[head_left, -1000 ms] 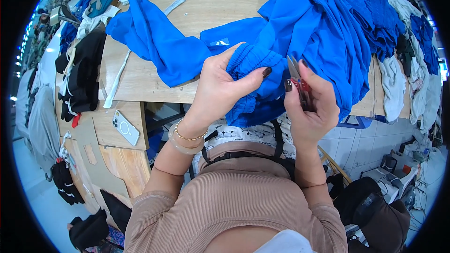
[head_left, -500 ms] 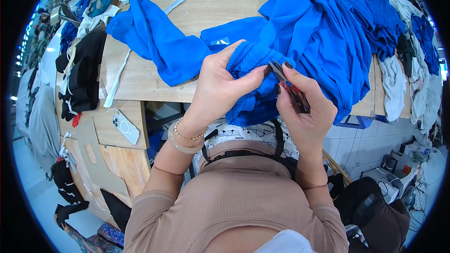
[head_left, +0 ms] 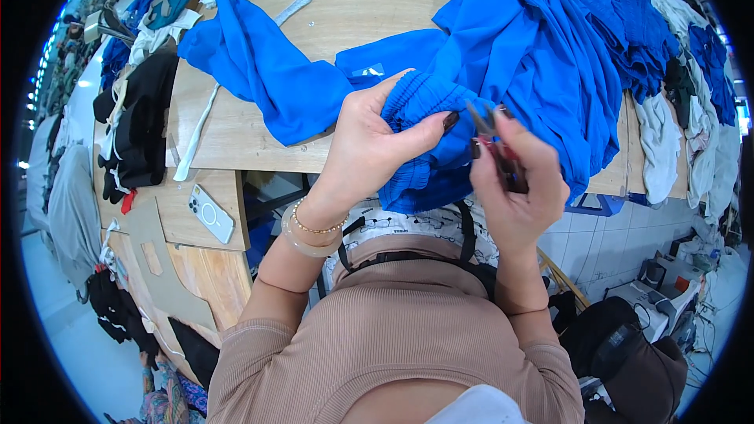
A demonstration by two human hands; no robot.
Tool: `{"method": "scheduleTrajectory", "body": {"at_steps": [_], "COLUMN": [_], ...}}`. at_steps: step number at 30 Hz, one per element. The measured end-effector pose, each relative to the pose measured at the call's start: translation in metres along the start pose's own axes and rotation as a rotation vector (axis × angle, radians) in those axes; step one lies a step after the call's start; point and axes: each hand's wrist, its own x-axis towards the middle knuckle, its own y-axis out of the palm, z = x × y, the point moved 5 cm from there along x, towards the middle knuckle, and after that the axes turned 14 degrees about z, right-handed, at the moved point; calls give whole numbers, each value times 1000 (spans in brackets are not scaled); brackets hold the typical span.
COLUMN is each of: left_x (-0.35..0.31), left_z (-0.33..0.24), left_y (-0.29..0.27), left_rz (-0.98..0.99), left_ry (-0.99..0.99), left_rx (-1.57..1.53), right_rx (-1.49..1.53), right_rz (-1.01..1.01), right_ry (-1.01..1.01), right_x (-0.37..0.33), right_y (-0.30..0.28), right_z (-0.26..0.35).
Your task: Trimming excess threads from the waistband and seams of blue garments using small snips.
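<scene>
A blue garment point(head_left: 542, 71) spreads over the table, its gathered elastic edge point(head_left: 428, 98) bunched up near me. My left hand point(head_left: 373, 137) is closed on that gathered edge, thumb on top and the other fingers hidden in the cloth. In my right hand point(head_left: 522, 177) are small thread snips point(head_left: 488, 127) with red on the handle, somewhat blurred. Their blades point up and left, just right of my left thumb and over the blue cloth. Whether the tips touch a thread is too fine to see.
A wooden table point(head_left: 369, 0) carries the cloth. On a lower surface at left lie a phone point(head_left: 210, 213) and a card pattern piece point(head_left: 161, 267). Black garments point(head_left: 145, 118) are piled at left, white cloth point(head_left: 658, 141) hangs at right. A white strip point(head_left: 196, 133) crosses the table's left part.
My right hand has shifted slightly right with the snips, away from my left thumb, and the blades now point more upward. My left hand keeps its hold on the gathered edge.
</scene>
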Motion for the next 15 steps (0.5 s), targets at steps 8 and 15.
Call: {"method": "scheduleTrajectory", "body": {"at_steps": [8,15], "left_x": [1,2], "left_z": [-3,-1], "left_y": [3,-1], "left_rz": [10,43], "left_ry": [38,-88], "left_rx": [63,134], "right_rx": [226,-114], "right_rz": [61,149], "right_ry": [106,-77], "right_x": [26,39], "right_y": [-1,9], "right_z": [-9,-3]}}
